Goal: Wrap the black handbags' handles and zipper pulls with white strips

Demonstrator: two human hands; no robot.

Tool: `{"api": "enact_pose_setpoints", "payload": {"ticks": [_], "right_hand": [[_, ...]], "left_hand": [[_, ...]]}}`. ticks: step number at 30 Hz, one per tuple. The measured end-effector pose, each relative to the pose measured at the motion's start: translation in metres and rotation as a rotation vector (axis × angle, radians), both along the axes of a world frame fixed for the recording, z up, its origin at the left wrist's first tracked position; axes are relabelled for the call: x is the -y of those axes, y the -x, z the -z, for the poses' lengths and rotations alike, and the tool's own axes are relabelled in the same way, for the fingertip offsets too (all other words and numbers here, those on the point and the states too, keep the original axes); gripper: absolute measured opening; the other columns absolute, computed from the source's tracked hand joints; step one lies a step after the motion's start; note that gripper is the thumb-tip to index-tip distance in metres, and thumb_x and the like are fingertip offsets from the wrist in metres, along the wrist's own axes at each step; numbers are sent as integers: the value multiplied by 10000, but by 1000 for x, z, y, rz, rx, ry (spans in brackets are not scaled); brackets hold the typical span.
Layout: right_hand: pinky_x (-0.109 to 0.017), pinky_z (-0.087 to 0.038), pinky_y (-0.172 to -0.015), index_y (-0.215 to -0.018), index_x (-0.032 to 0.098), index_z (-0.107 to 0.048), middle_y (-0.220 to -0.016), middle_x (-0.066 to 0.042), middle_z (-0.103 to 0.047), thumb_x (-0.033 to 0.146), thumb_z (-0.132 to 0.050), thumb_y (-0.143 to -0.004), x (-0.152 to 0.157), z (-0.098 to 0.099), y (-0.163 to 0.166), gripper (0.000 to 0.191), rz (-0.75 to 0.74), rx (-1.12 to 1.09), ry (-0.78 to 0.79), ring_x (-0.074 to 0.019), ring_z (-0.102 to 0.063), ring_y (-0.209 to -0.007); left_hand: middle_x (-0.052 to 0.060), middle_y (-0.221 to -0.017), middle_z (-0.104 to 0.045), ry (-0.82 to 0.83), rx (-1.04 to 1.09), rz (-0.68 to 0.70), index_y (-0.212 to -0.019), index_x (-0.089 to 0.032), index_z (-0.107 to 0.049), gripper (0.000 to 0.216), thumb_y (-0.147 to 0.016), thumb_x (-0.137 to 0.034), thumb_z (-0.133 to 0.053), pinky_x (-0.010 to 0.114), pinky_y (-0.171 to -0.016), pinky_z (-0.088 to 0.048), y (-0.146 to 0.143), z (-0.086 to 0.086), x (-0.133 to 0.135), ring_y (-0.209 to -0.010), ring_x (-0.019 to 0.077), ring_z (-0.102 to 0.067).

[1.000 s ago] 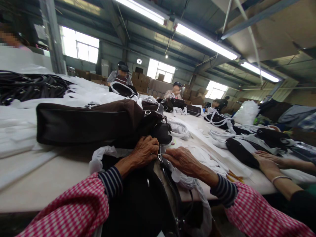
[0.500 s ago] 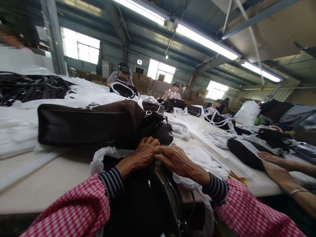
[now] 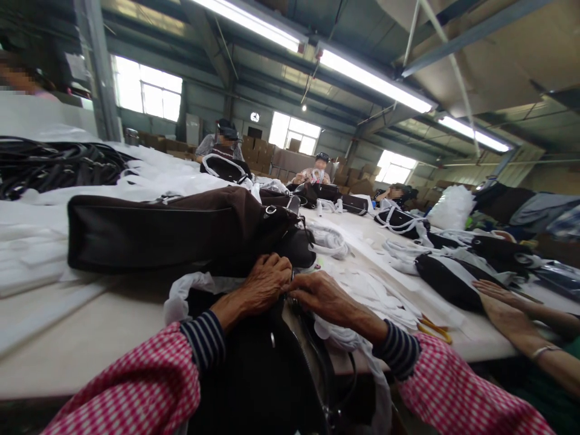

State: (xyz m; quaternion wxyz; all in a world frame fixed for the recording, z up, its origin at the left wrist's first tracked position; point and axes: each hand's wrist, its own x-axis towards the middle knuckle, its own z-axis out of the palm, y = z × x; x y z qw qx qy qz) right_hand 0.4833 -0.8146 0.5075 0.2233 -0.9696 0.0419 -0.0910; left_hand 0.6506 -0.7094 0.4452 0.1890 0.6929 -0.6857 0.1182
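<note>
A black bag [image 3: 263, 374] hangs over the near table edge between my arms, with white wrapping paper [image 3: 190, 289] bunched around its top. My left hand [image 3: 265, 281] is curled closed on the top edge of this bag. My right hand [image 3: 322, 296] meets it from the right, its fingers pinched together at the same spot; what they pinch is too small to make out. Just behind my hands a long dark brown bag [image 3: 172, 226] lies on its side on the table [image 3: 81, 344].
A co-worker's hands [image 3: 498, 296] rest on a black bag [image 3: 446, 281] at the right. White paper scraps [image 3: 376, 290] and yellow-handled scissors [image 3: 435, 329] lie beside my right hand. Black straps [image 3: 49, 166] pile up far left. Several people sit at the table's far end.
My right hand has moved left until its fingertips meet my left hand on the bag's top edge. The co-worker's hands shifted slightly at the right.
</note>
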Motion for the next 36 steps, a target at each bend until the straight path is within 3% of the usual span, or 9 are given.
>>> {"api": "enact_pose_setpoints", "payload": {"ticks": [4,7,12,20,30,36], "right_hand": [[-250,-357,-673,-906,184,-706,-728,-1,-654,164,-594,-945,-10,2,-7,120,4,37,125,-146,-589,-680],[-251,-344,-661,-870,184,-699,-750,-9,-669,177,-591,-944,-7,4,-5,131,19,36,153,-145,-594,-692],[-238,-342,-623,-748,170,-634,-670,16,-616,138,-571,-915,10,0,11,182,74,56,98,-120,-534,-622],[-262,-385,-684,-813,174,-712,-763,3,-667,171,-609,-913,26,-10,43,144,57,-33,58,-143,-578,-709],[-271,-392,-732,-801,180,-715,-784,-8,-656,144,-651,-896,20,12,30,120,66,92,61,-163,-581,-772],[-262,-405,-713,-793,162,-713,-762,2,-655,124,-647,-880,18,17,28,116,58,104,-94,-150,-578,-741]], "left_hand": [[27,-1172,-627,-41,2,11,-1135,-281,-651,180,-1016,-243,-521,436,-929,-309,3,-6,-4,-1070,238,-480],[27,-1175,-627,-49,-17,-3,-1071,-251,-658,160,-1013,-220,-513,440,-945,-308,4,-7,-4,-1079,237,-483],[13,-1160,-633,-11,-37,-7,-952,-220,-652,82,-972,-289,-613,438,-954,-306,0,-3,1,-1081,235,-487],[18,-1175,-638,-15,-53,-13,-942,-219,-670,80,-961,-291,-642,454,-968,-303,-1,-3,2,-1098,243,-487],[11,-1171,-637,-35,-69,-20,-925,-220,-673,90,-960,-287,-625,435,-968,-296,2,-7,0,-1101,235,-485],[16,-1177,-632,-38,-73,-16,-931,-220,-674,91,-960,-288,-620,431,-963,-295,2,-7,0,-1098,234,-483]]}}
